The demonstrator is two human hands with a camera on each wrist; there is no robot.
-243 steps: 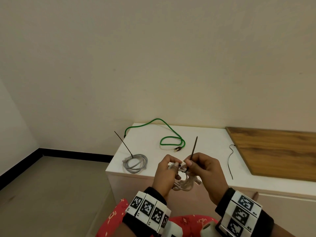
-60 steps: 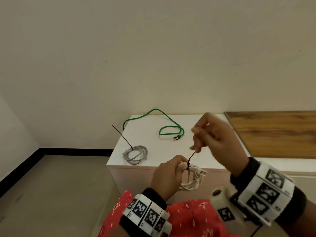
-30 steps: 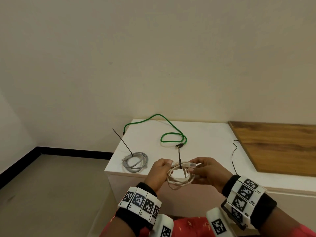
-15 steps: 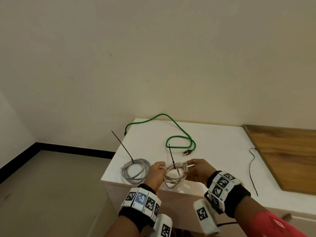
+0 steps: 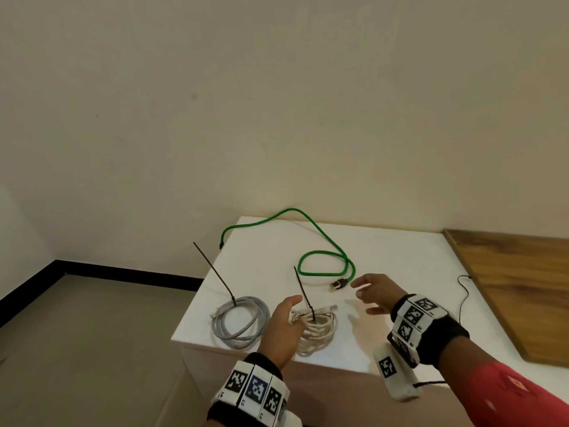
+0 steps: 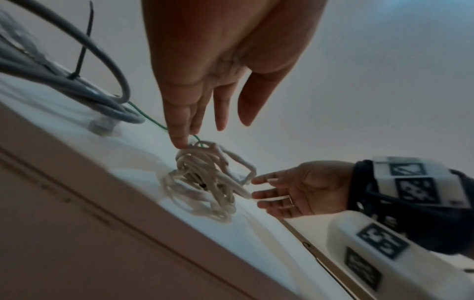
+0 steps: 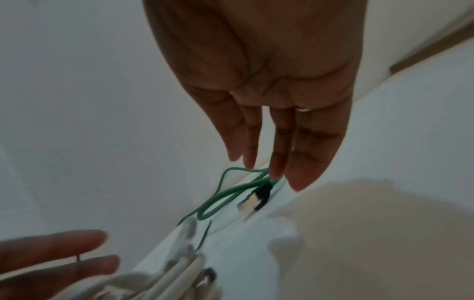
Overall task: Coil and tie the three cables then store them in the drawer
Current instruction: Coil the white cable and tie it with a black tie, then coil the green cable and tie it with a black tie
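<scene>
White coil (image 5: 317, 329) set down on my bench (image 5: 400, 260), both hands' fingers released; probably the green cable (image 5: 326, 257) next.

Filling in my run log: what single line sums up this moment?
left hand open, touching tied white cable coil | right hand open near loose green cable | grey cable coil tied

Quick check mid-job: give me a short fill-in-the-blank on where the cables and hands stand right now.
1. The cable not yet coiled is ____ in colour.
2. The white cable lies coiled beside the ____ cable.
3. The right hand reaches toward the ____ cable's plug.
4. The left hand has its fingers ____, touching the white coil.

Missing words: green; grey; green; straight
</scene>
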